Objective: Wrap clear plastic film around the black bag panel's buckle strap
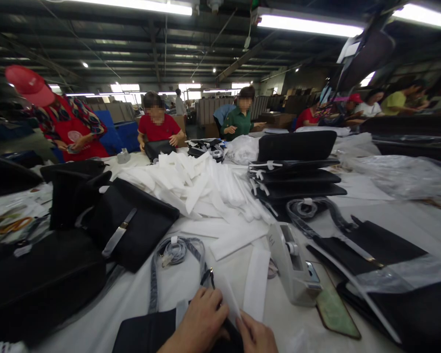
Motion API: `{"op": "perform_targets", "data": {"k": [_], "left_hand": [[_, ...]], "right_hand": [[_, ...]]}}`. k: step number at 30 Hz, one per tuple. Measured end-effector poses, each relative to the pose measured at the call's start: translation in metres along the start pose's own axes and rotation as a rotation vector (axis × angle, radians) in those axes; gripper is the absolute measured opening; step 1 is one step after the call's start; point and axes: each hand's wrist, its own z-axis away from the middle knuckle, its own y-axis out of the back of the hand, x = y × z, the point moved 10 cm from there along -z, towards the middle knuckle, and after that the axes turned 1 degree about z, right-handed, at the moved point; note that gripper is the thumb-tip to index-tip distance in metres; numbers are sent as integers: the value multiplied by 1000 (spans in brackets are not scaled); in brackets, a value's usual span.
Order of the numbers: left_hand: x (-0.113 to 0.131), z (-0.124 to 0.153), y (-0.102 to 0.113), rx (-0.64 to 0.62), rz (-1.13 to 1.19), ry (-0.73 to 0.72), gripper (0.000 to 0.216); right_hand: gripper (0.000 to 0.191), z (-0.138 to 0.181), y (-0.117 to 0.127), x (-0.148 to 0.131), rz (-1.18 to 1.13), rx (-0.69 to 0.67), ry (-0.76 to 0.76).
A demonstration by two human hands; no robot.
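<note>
A black handbag (147, 333) lies at the near edge of the white table (407, 215), right under the person's hands, with a grey wrapped strap (154, 274) running from it up to a coiled bundle; the left hand (200, 321) rests on the bag's upper edge with fingers curled down, pressing on it and on the lower end of a white foam strip (230, 299), though whether it truly pinches anything cannot be told; the right hand (257, 336) sits just beside it, its fingertips touching the same strip near the bottom, and its grasp cannot be told either; a second white strip (256, 284) lies flat just to the right of them; a white tape dispenser (294, 264) stands near the right hand, with a greenish card (336, 311) lying beside its base; a heap of white foam strips (206, 189) fills the middle of the table; more black handbags (132, 225) lie at the left, one with a silver clasp, and a stack of black bags (297, 171) rises behind the dispenser; clear plastic bags (404, 176) lie at the right; across the table a person in a red shirt (158, 128) handles a black bag, a person in a green top (240, 122) sits beside, and a person in a red cap (29, 84) stands at the far left
</note>
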Motion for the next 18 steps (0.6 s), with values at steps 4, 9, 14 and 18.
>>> {"op": "perform_targets", "data": {"k": [4, 9, 14, 18], "left_hand": [[7, 0, 12, 56, 19, -194, 41], [2, -11, 12, -86, 232, -227, 40], [2, -18, 14, -102, 319, -189, 33], [5, -16, 15, -87, 352, -197, 29]], "right_hand": [[45, 4, -8, -5, 68, -84, 27], [41, 10, 1, -9, 107, -40, -29], [50, 35, 29, -6, -109, -14, -56], [40, 82, 71, 31, 9, 157, -137]]}}
